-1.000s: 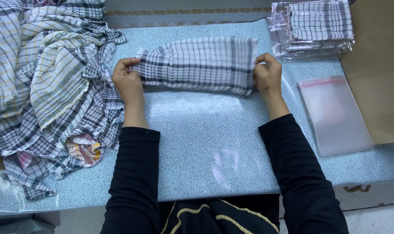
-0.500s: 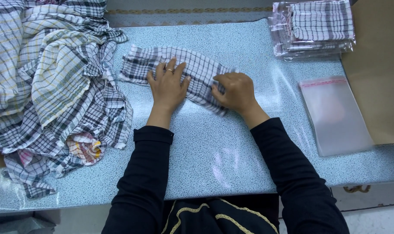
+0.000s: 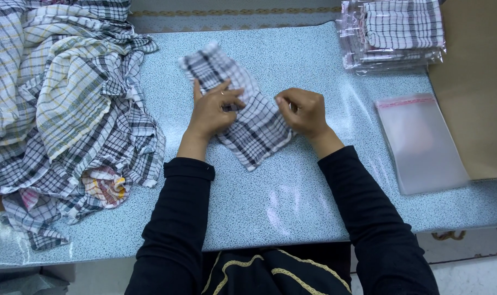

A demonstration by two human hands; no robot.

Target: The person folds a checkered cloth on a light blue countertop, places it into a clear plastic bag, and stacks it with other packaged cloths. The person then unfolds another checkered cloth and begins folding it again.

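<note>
At mid-bench, a folded checked cloth lies slanted. The left hand presses flat on it; the right hand pinches its right edge. Bare surface lies in front; a cloth heap crowds the left edge.

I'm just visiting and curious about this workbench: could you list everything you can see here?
folded checked cloth: one, black and white, middle of the table, under both hands
pile of loose checked cloths: one heap, mixed grey, yellow and white, left end
stack of bagged cloths: one, clear wrapping, far right corner
empty clear bag: one, see-through, right side
cardboard sheet: one, brown, right edge
table: one, speckled pale blue
left hand: flat on the cloth
right hand: curled at the cloth's edge
</note>
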